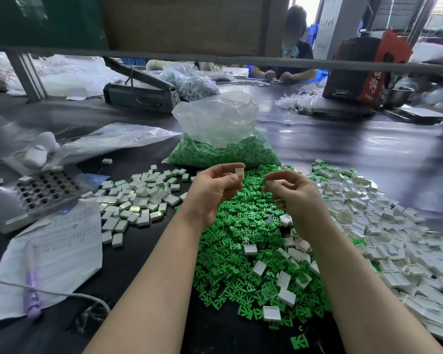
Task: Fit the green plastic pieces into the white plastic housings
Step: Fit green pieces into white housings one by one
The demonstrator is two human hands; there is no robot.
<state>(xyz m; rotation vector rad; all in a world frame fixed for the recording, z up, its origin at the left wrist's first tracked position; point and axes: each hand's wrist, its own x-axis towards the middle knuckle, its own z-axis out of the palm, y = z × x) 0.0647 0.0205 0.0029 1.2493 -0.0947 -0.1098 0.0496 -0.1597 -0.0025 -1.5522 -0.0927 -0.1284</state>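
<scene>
We see our left hand [216,190] raised over the dark surface [343,154], pinching a small white housing [239,173] between thumb and fingertips. Our right hand [296,194] hovers just beside it, fingers curled; whether it holds anything we cannot tell. Beneath both hands spreads a heap of loose green pieces [241,241], with a few white housings scattered on it. A large pile of empty white housings [384,226] lies to the right, and a smaller group of fitted housings [138,200] to the left. Behind the hands stands an open clear bag of green pieces [223,139]. At far left lie a handwritten paper [62,251] and a metal tray with holes [36,192].
</scene>
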